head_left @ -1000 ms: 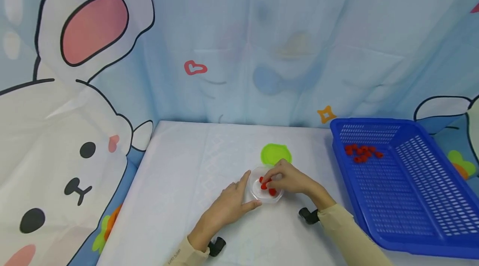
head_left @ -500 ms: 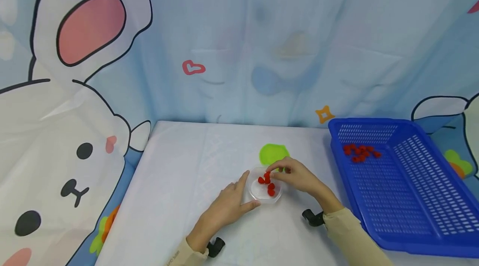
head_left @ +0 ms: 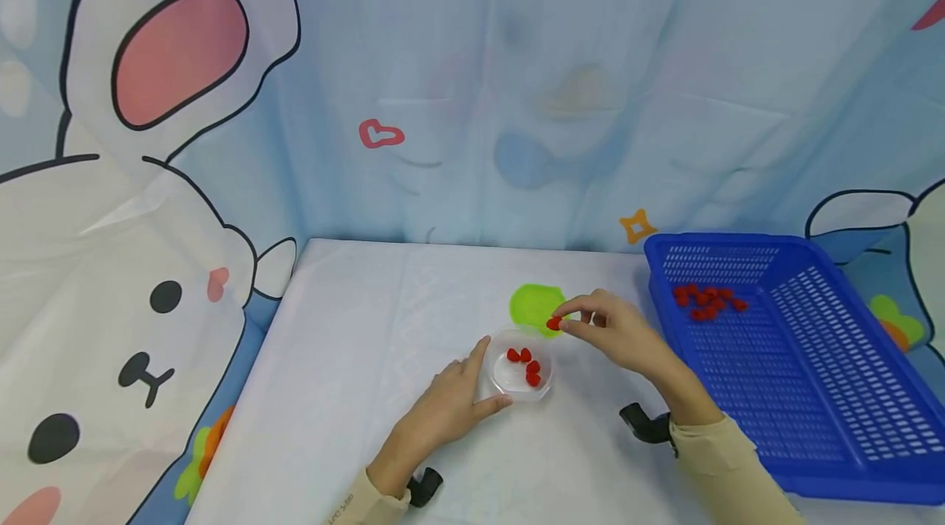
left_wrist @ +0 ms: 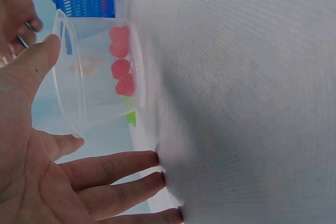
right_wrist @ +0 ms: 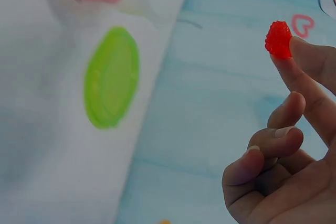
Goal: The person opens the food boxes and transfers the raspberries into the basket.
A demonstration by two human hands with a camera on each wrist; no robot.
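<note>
My right hand [head_left: 620,330] pinches a red toy raspberry [right_wrist: 278,39] between thumb and forefinger, raised over the green lid [head_left: 533,303] in the head view. Its other fingers are curled inward in the right wrist view. My left hand [head_left: 446,406] rests beside a clear plastic container [head_left: 502,381]. Thumb and forefinger touch its rim on two sides with straight fingers, the remaining fingertips on the table in the left wrist view. Inside the container several red raspberries [left_wrist: 122,68] lie on the bottom. The lid lies flat just behind the container.
A blue mesh basket [head_left: 797,394] stands on the right of the white table [head_left: 354,361]. Several more red raspberries [head_left: 709,305] sit in its far left corner. A printed blue curtain [head_left: 458,98] hangs behind the table's back edge.
My right hand has picked a raspberry out of the container and moved up and to the right with it. The left hand stays by the container.
</note>
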